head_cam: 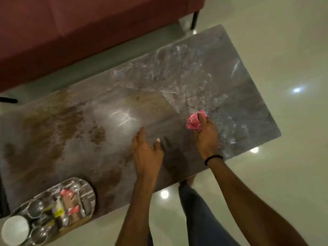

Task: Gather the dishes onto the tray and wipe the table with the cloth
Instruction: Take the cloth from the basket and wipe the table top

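Observation:
A grey and brown marble table (110, 110) fills the view. My right hand (206, 135) is shut on a bunched pink checked cloth (194, 120) that rests on the tabletop near its right end. Wet streaks cover the surface beyond the cloth. My left hand (147, 153) lies flat on the table's middle, fingers apart, holding nothing. At the near left corner stands a steel tray (88, 189) loaded with steel bowls (35, 207), a spoon (75, 187), packets and a white cup (15, 229).
A dark red sofa (79, 27) runs along the far side of the table, with a black leg (194, 19) at its right end. Glossy pale floor (284, 174) surrounds the table. My trouser leg (197, 210) stands by the near edge.

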